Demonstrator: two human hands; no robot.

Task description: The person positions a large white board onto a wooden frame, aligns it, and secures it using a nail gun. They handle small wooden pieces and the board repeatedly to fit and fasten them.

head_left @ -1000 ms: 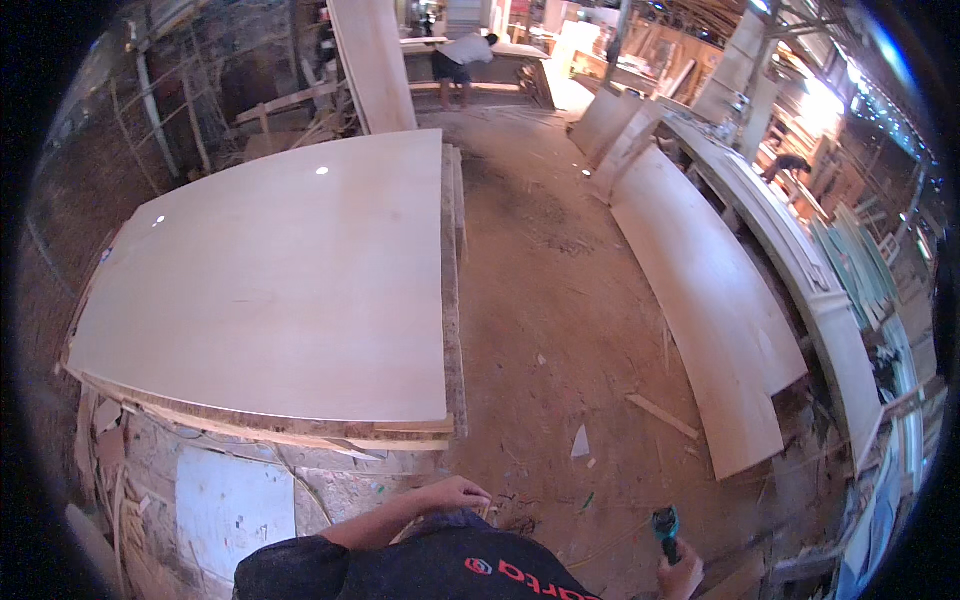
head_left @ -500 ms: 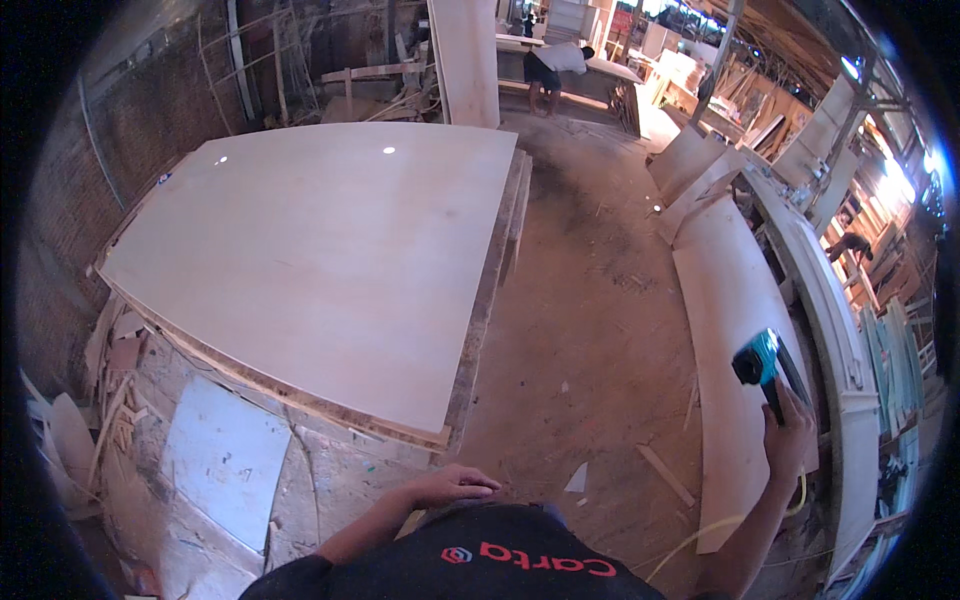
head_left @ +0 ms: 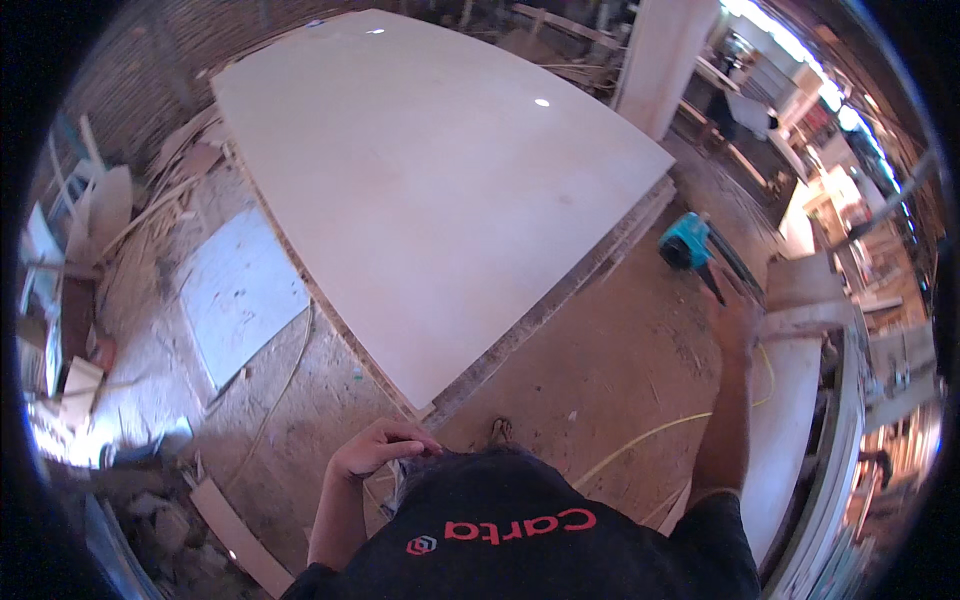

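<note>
A teal and black nail gun (head_left: 686, 242) is held up at the right, with my right hand (head_left: 735, 308) wrapped round its dark handle. A yellow hose (head_left: 640, 440) runs from near that hand down across the floor. My left hand (head_left: 385, 447) is beside the front of my dark shirt, its fingers loosely bent and nothing visible in them. Ahead of me lies a large pale wooden sheet (head_left: 440, 190) on a raised stack. Its near corner is just beyond my left hand, and the nail gun is past its right edge, apart from it.
A light blue-grey panel (head_left: 245, 295) lies on the floor at the left, close to scrap wood (head_left: 150, 225). A curved pale sheet (head_left: 785, 440) leans along the right side. At the far right a person (head_left: 745, 112) bends near a bench, and an upright board (head_left: 665, 65) stands behind the stack.
My view has turned to the right, so the large sheet's near corner now points at me. The nail gun has moved from over the curved sheet to beside the stack, still in my right hand.
</note>
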